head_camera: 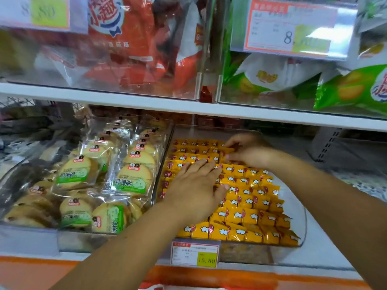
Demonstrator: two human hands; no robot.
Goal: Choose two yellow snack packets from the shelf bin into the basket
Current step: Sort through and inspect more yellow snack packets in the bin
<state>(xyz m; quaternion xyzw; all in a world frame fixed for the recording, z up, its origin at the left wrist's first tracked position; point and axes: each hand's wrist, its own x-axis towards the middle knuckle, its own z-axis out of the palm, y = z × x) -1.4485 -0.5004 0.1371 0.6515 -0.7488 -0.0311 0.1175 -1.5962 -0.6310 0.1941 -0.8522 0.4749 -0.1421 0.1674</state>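
Observation:
Several small yellow snack packets (247,197) lie in rows inside a clear plastic shelf bin (301,225) on the lower shelf. My left hand (196,185) lies flat on the packets in the middle of the bin, fingers straight and pointing right. At the back of the bin my right hand (249,151) has its fingers curled and pinches one yellow packet (227,152) at its edge. The basket is not in view.
Left of the yellow packets, a clear bin (27,231) holds round biscuits in clear wrappers (129,176). A price tag (194,254) hangs on the front of the yellow packets' bin. The shelf above (146,101) carries red and green snack bags. An orange ledge (31,273) runs below.

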